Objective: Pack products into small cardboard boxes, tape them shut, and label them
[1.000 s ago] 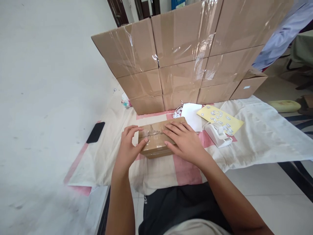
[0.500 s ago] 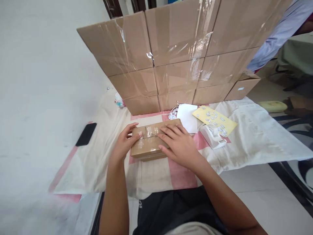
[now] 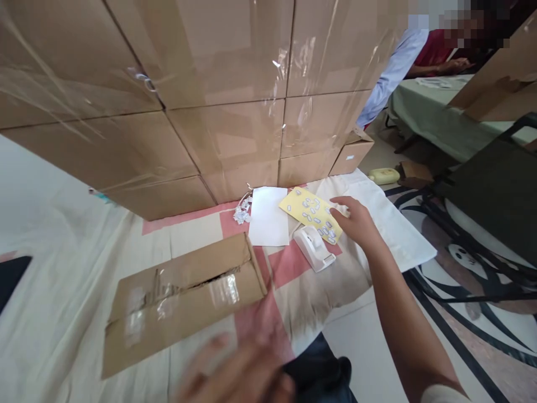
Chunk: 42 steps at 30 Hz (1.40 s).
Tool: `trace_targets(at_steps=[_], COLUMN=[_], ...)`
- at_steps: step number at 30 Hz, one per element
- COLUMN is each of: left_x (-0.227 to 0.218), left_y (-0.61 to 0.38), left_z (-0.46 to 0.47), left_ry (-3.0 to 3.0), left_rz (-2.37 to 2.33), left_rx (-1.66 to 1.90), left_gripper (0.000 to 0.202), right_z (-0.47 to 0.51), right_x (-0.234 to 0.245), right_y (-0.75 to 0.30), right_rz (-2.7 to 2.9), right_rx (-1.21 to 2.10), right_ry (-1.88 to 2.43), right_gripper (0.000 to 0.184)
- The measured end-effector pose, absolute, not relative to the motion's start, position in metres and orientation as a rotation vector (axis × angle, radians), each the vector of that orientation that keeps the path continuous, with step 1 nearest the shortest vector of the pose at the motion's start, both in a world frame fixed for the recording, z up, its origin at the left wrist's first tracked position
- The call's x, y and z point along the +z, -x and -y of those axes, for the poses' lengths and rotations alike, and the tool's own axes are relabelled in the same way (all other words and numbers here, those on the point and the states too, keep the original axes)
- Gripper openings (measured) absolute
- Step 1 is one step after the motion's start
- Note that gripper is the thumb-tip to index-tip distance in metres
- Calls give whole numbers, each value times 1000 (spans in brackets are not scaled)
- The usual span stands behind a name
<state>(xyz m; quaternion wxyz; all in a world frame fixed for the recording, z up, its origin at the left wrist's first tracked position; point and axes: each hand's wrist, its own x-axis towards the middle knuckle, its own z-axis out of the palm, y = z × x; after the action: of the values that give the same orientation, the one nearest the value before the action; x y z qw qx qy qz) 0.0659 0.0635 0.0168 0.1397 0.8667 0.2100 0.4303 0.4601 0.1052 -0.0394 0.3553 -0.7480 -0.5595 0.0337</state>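
Note:
A small taped cardboard box [image 3: 180,296] lies on the pink and white cloth [image 3: 62,280] in front of me, with neither hand on it. My right hand [image 3: 354,219] reaches out over the yellow sheet [image 3: 308,211] covered with small white stickers, fingers loosely curled and nothing visible in them. A white tape dispenser [image 3: 313,248] sits just left of that hand. My left hand [image 3: 239,375] is a blur at the bottom edge, near the box's front, and its fingers cannot be read.
A wall of stacked, plastic-wrapped cardboard boxes [image 3: 201,95] stands behind the cloth. A white paper [image 3: 268,215] and paper scraps [image 3: 242,211] lie at its foot. Another person's sleeve [image 3: 388,73] shows at a green table [image 3: 423,109] to the right. A dark phone [image 3: 10,274] lies far left.
Both hands have left the small box. The right hand moved right to the yellow sticker sheet, the left dropped toward me. The view swung closer and rightward.

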Motion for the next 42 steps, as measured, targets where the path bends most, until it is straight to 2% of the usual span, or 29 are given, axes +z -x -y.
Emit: trace_targets(at_steps=[2, 4, 8, 12, 19, 25, 32, 42], left_x=[3, -15, -54, -76, -79, -78, -80, -79], left_y=[-121, -172, -236, -246, -248, -246, -243, -245], left_z=[-55, -54, -65, -80, -90, -92, -94, -95], left_ry=[-2716, -2582, -2435, -2344, -2262, -2222, -2219, -2236], left_rz=[-145, -72, -109, -244, -320, -314, -288, -314], left_rx=[1215, 1228, 1264, 1269, 1059, 1019, 976, 968], left_gripper=[15, 8, 17, 22, 23, 21, 22, 20], right_z=[-133, -156, -172, -161, -157, -156, -164, -169], right_x=[-47, -48, -48, -53, -55, -60, -66, -64], right_y=[-484, -496, -502, -510, -497, -477, -468, -449], right_rz=[1567, 1729, 1768, 1701, 1860, 2075, 2051, 2117], right_rx=[169, 239, 256, 319, 416, 538, 432, 324], right_ry=[2016, 2011, 1941, 1887, 1722, 1674, 1665, 1674], right_gripper=[32, 35, 32, 25, 27, 38, 24, 32])
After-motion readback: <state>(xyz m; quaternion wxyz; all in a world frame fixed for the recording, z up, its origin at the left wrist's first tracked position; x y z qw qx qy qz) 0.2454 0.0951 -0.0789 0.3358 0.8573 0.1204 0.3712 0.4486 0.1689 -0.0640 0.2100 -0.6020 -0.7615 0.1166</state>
